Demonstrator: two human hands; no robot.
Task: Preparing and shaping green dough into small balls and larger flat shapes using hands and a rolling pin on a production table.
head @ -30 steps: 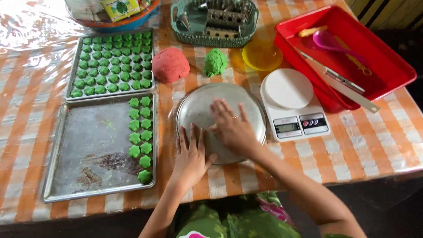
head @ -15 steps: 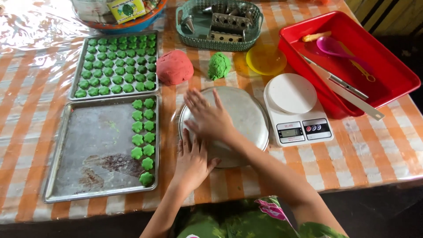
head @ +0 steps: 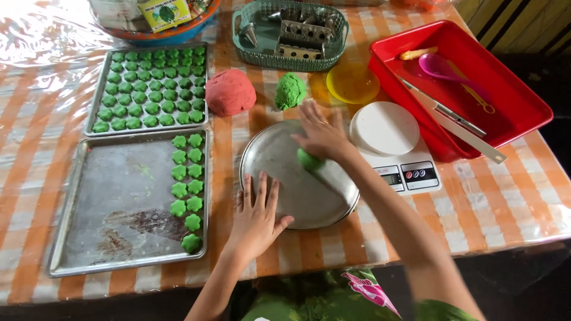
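A round metal plate (head: 279, 154) lies upside down on the checked tablecloth. My right hand (head: 321, 134) presses flat on a small piece of green dough (head: 308, 160) at the plate's far right part. My left hand (head: 257, 217) rests flat with spread fingers on the plate's near left rim, holding nothing. A red dough lump (head: 230, 92) and a green dough lump (head: 289, 90) sit just beyond the plate.
Left of the plate is a metal tray (head: 113, 202) with two rows of green flower-shaped pieces (head: 186, 187); behind it a full tray (head: 151, 89). A white kitchen scale (head: 392, 145), yellow lid (head: 352, 83), red bin (head: 464, 83) with utensils and green basket (head: 291, 30) stand to the right and behind.
My right hand has slid from the plate's near middle to its far right side, rolling the green dough piece. My left hand stays at the near rim.
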